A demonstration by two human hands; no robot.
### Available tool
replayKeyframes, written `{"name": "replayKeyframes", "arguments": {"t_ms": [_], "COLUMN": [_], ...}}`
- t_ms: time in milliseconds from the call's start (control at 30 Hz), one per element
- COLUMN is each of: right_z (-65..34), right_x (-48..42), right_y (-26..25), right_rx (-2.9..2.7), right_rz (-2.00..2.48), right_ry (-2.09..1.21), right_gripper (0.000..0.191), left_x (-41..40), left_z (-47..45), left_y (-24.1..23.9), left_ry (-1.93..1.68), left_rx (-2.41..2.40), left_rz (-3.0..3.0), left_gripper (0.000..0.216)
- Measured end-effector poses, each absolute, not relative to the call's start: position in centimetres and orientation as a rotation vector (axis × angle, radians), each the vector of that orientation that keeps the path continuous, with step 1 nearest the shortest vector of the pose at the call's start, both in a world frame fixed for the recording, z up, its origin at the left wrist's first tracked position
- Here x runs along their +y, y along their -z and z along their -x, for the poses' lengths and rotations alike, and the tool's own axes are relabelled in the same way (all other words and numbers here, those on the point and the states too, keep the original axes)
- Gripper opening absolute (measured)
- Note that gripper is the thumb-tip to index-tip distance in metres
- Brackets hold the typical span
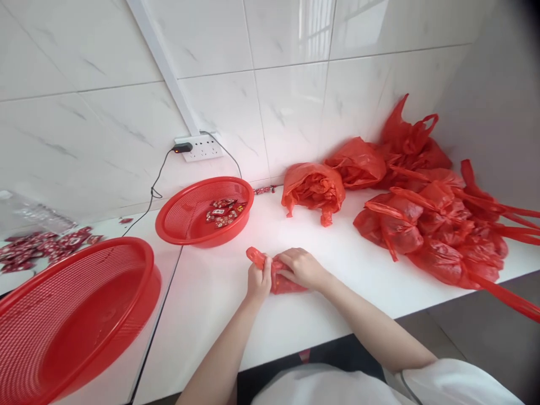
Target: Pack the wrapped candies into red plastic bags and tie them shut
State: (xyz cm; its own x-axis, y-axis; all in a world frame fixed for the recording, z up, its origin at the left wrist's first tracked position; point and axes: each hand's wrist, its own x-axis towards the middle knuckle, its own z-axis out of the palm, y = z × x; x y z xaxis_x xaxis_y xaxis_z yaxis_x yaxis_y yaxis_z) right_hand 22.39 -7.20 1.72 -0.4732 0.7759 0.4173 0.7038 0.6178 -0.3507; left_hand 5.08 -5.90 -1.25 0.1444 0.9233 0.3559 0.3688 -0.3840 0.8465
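Note:
A small red plastic bag (pixel 287 285) rests on the white table close to my body, with something inside that I cannot make out. My left hand (pixel 259 278) is closed round its gathered top, and a twist of red plastic sticks out above the fingers. On the other side, my right hand (pixel 304 266) is curled over the bag with its fingertips on the plastic, partly hiding it. Beyond my hands stands a round red basket (pixel 185 216) with several small patterned packets (pixel 225 214) in it.
Several filled, knotted red bags (pixel 434 219) are heaped at the right. A crumpled red bag (pixel 314 188) lies by the tiled wall. A large red basket (pixel 145 264) stands at the left, beside a pile of packets (pixel 50 247). A cable (pixel 156 191) hangs from a socket strip (pixel 202 148).

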Motion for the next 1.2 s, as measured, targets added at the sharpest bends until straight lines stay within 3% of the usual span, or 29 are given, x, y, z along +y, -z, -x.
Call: {"name": "replayKeyframes", "arguments": {"t_ms": [533, 667, 833, 1000, 1200], "right_z": [-22.5, -25.0, -35.0, -49.3, -59.2], "right_x": [-6.7, -6.3, -5.9, -8.2, -10.3], "right_y": [-1.1, -2.6, -7.8, -13.0, -10.9], "right_rx": [-2.219, -1.943, -1.361, -0.658, -0.546], "right_rz": [1.169, 1.313, 1.6, 1.886, 2.237], "right_ry": [-0.15, -0.293, -0.135, 0.422, 0.448], "right_gripper": [0.017, 0.017, 0.022, 0.03, 0.054], "left_x": [-4.4, -4.3, -4.0, -3.8, -3.4], "left_z": [-5.6, -4.7, -4.0, -4.3, -4.4], "left_y": [1.6, 1.3, 0.9, 0.9, 1.5], "left_ry": [-1.038, -1.213, -1.245, -1.164, -1.05], "left_rx": [1.332, 1.225, 1.342, 1.388, 1.348], "left_rz": [-2.003, -1.932, -1.832, -1.827, -1.95], "left_gripper": [0.039, 0.034, 0.027, 0.027, 0.023]}}
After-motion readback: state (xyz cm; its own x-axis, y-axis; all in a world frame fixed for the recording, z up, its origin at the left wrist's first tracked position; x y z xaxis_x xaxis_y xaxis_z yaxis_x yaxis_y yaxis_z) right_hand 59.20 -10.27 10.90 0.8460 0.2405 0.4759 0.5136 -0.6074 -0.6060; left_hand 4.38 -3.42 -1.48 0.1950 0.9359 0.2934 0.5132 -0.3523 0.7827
